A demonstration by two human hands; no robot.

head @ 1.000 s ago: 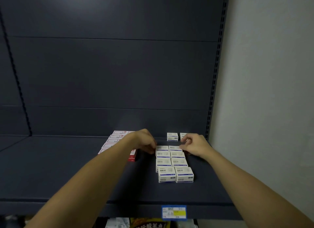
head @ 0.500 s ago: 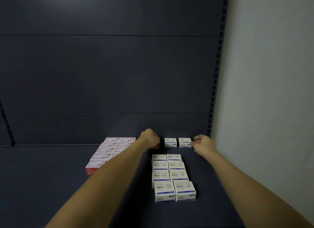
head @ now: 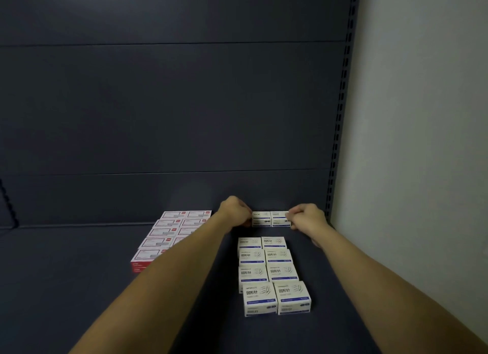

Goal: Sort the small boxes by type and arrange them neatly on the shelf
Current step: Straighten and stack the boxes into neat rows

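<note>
Head view: left hand (head: 235, 211) and right hand (head: 306, 217) pinch the two rear boxes (head: 271, 218) — row runs left-right; white-blue boxes (head: 272, 274) just in front, red boxes (head: 171, 234) left.

Pale wall (head: 422, 116) right of slotted upright (head: 343, 102).

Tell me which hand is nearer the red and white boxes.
Left. The left hand is just right of the red and white boxes, at the pair of white boxes; the right hand is on that pair's far side.
</note>
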